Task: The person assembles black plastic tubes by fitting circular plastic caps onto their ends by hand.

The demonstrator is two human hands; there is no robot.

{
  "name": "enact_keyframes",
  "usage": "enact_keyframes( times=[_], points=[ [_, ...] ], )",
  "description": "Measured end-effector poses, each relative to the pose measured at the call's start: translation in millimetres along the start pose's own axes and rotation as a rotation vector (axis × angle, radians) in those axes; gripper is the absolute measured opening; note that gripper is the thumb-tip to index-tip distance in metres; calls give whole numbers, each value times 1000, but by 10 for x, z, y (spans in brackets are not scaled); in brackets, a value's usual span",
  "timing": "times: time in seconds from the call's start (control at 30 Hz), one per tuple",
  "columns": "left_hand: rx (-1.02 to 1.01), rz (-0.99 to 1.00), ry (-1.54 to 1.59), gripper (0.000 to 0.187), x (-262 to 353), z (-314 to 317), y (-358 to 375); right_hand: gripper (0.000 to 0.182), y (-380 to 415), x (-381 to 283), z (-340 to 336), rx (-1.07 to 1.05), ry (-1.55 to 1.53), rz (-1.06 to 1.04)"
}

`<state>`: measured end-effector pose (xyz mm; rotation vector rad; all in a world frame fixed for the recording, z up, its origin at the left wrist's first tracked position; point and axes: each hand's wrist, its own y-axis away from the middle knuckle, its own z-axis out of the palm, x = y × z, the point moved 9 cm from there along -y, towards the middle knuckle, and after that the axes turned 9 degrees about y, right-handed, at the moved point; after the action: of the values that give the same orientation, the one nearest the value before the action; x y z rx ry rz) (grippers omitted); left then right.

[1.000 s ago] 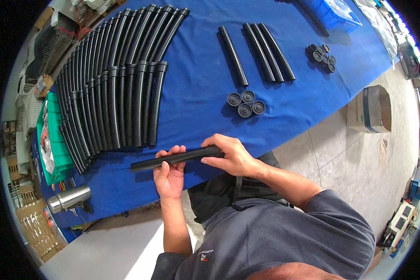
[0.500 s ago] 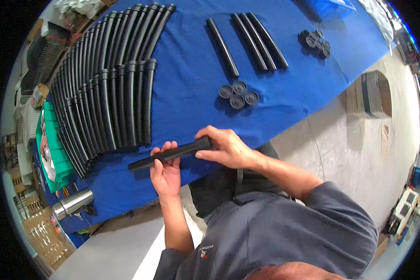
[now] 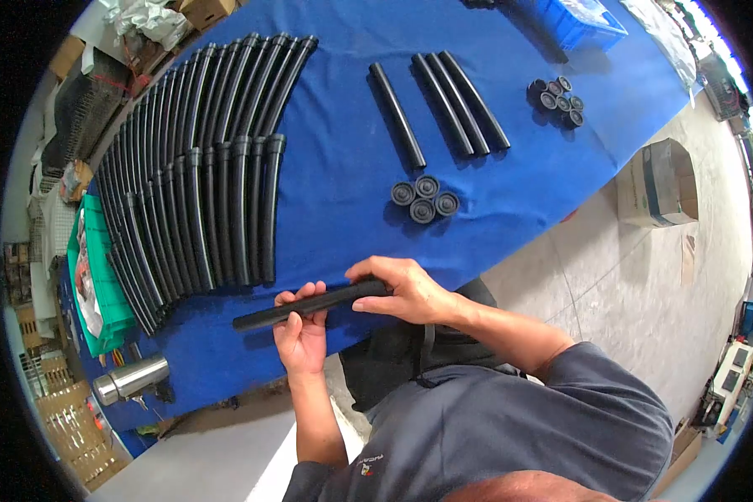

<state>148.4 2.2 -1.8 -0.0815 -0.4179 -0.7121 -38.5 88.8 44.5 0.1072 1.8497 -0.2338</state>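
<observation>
A black tube is held lengthwise near the table's front edge, its bare end pointing left. My left hand is closed around its middle, palm up, thumb along the near side. At the thicker right end, my right hand grips from above with fingers and thumb; that end is mostly covered by it. Several round black caps with ringed faces lie on the cloth beyond my right hand. One loose tube lies behind them, with three more tubes to its right.
Rows of capped black tubes cover the left of the blue tablecloth. More caps and a blue bin are at the far right. A green bin and metal cylinder stand left; a cardboard box sits on the floor.
The whole view has shifted, so the table contents appear lower. Both hands keep their hold on the tube, and the right hand has turned slightly around its thicker end.
</observation>
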Motion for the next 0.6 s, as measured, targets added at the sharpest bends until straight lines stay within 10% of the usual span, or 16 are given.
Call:
enact_keyframes(
  times=[0.27, 0.43, 0.6],
  points=[
    [84, 208, -54, 36, 802, -128, 251, 30, 25, 115, -83, -29, -218, 92],
    [287, 592, -1060, 16, 1867, 378, 561, 29, -4, 44, -56, -135, -96, -13],
    [-267, 170, -2142, 55, 638, 1428, 148, 27, -16, 176, 21, -231, -192, 115]
  ],
)
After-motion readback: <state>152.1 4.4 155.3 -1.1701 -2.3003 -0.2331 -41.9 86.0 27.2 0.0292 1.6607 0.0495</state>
